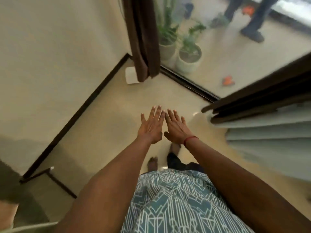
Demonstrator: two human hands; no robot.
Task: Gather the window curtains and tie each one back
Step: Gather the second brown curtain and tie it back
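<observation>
The brown curtain (143,39) runs off the top edge (top unseen), and the potted plants (189,55) look blurred.

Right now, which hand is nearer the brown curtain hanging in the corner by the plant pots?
Left, slightly. The left hand is held open short of the brown curtain, not touching it; the right hand is beside it, closer to the dark curtain at right.

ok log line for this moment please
left hand open, empty | right hand open, empty | left curtain hanging, no tie seen | right curtain untouched | both hands over floor
</observation>
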